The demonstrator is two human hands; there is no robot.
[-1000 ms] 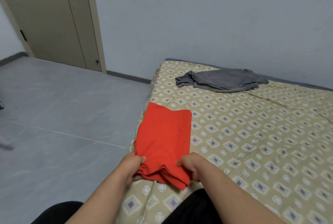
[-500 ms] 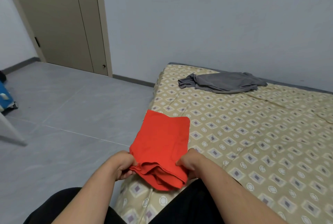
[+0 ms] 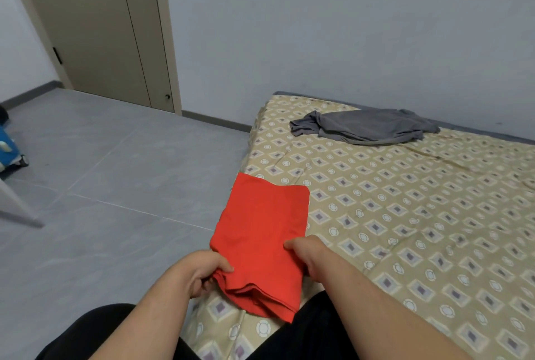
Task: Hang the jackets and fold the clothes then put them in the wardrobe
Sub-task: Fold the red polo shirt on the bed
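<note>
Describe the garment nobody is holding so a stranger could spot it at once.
Start at the patterned bed by the wall. At its far end lies the grey garment. It is crumpled and untouched, unlike the folded red garment at the near edge, gripped by the left hand and right hand.

A single wide-angle camera worn on the person's head looks forward and down from the near corner of the bed (image 3: 405,229), close above the left hand (image 3: 199,270) and right hand (image 3: 307,252) gripping the red cloth (image 3: 260,229), with the floor (image 3: 115,186), door (image 3: 86,26) and wall (image 3: 347,26) farther off.
</note>
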